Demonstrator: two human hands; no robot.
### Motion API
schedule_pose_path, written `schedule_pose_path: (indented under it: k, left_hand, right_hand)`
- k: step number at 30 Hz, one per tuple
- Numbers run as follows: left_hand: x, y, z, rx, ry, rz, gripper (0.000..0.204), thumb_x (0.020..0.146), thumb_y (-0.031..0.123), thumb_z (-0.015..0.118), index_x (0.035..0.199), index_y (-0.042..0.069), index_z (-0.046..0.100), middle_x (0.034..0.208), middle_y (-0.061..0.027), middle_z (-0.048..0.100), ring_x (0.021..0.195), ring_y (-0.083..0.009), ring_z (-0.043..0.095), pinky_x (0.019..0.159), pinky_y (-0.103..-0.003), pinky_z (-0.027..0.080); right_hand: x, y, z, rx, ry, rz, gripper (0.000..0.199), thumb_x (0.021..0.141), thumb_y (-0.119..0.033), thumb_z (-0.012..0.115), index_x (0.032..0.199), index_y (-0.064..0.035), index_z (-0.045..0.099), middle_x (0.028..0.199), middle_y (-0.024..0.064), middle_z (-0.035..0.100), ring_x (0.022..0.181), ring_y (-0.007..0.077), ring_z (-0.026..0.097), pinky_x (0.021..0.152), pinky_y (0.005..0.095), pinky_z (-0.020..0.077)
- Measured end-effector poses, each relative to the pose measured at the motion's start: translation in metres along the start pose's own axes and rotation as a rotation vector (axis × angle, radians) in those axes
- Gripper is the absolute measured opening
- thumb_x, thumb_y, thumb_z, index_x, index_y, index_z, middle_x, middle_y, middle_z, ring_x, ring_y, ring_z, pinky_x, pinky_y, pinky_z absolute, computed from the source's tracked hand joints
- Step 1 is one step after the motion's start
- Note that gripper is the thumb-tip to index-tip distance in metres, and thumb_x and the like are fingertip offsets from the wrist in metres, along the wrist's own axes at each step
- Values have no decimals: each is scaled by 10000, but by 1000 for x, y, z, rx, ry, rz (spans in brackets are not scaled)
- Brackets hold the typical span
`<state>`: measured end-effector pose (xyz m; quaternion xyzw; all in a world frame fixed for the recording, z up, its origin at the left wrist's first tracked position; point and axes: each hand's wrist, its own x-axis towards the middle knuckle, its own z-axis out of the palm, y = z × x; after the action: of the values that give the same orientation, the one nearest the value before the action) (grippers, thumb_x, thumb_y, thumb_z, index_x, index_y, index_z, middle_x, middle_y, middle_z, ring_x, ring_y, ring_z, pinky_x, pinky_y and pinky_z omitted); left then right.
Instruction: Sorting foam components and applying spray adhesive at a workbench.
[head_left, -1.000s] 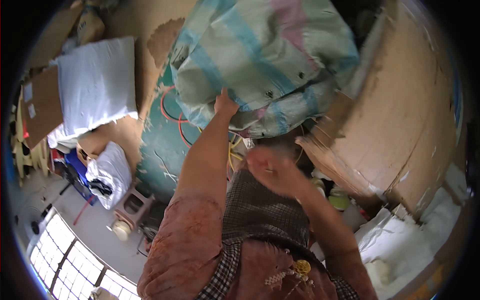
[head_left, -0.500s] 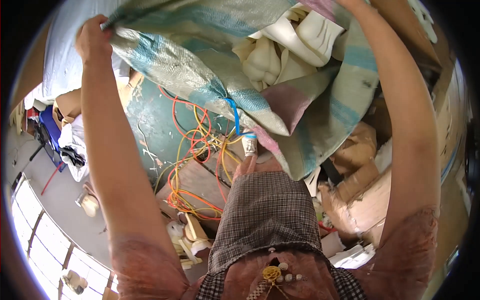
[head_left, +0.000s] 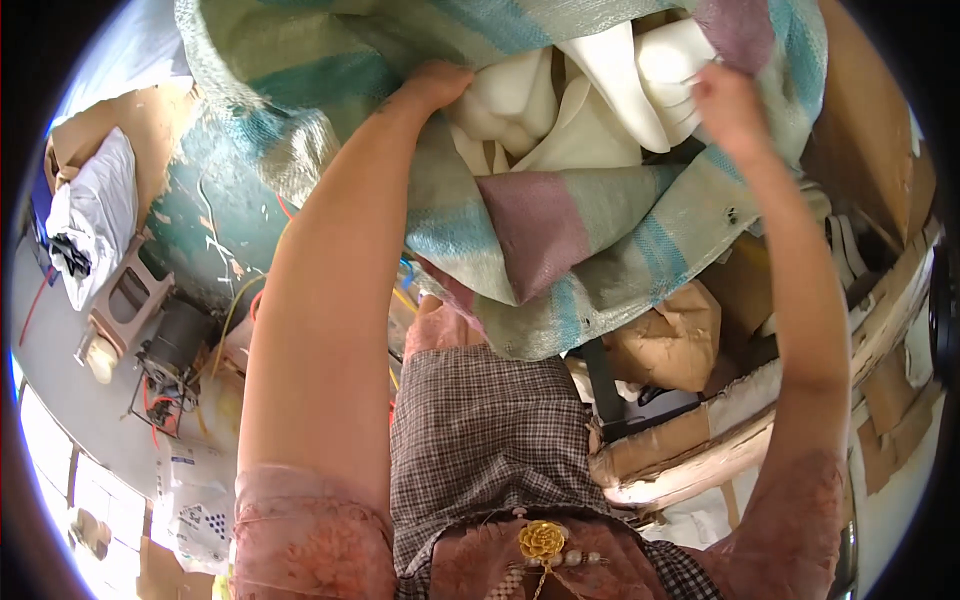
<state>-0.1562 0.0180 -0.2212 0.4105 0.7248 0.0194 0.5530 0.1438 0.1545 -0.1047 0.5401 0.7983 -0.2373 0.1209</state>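
A large woven sack (head_left: 620, 215) with teal, pale green and pink stripes gapes in front of me. In its mouth lie several smooth cream-white moulded pieces (head_left: 590, 135), some with curved, finger-like ridges; their kind is unclear. My left hand (head_left: 440, 85) reaches over the sack's near left fold to the leftmost piece, its fingers bent away and mostly hidden. At the right side of the opening my right hand (head_left: 730, 108) is curled closed, slightly blurred, beside a ridged white piece and the pink stripe. What it grips, if anything, is hidden.
Cardboard (head_left: 700, 440) and a brown paper bundle (head_left: 665, 340) lie at the right. On the left are a white bag (head_left: 95, 215), a stool-like plastic frame (head_left: 130, 295) and a dark motor-like machine (head_left: 175, 340). Thin cords cross the green floor (head_left: 215, 220).
My left hand has let go of the sack's far left edge and moved right into the opening. My right hand has come down into view beside the white pieces. The sack's left side has sagged.
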Motion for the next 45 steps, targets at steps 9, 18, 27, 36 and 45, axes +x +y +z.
schedule_pose_path:
  k: [9,18,27,36,45]
  left_hand:
    - [28,1,56,143,-4,54,577,726,501,576,1087,54,623,1021,-98,624,927,-224,561,812,-346,423]
    - [54,-47,58,-450,26,32,291,706,304,602,909,99,642,851,-37,604,758,-164,546,648,-301,429]
    - [-27,11,59,-1055,-197,-375,366,720,387,625,935,92,592,815,-41,596,726,-182,555,700,-314,467]
    - [4,-13,70,-568,-92,-149,415,797,357,563,1095,68,582,1054,-66,607,940,-180,569,844,-315,443]
    - [-25,27,76,-703,-339,18,628,694,283,688,1241,41,496,1124,-81,593,1000,-218,563,882,-305,430]
  right_hand:
    - [47,77,20,1122,542,526,443,745,-297,716,1106,-79,580,1073,42,607,992,172,546,858,366,414]
    - [55,98,2,746,-10,434,376,803,-281,669,1085,-47,587,1030,68,606,911,163,596,725,270,488]
    - [74,86,6,1015,-126,105,480,786,-205,681,1212,-63,512,1138,31,559,1075,140,511,893,299,418]
    - [140,159,2,778,-184,-183,532,802,-280,659,1255,-59,491,1256,32,507,1160,159,444,981,303,326]
    - [54,94,-99,644,-401,226,518,768,-154,660,1231,7,491,1210,83,542,1132,202,486,994,332,343]
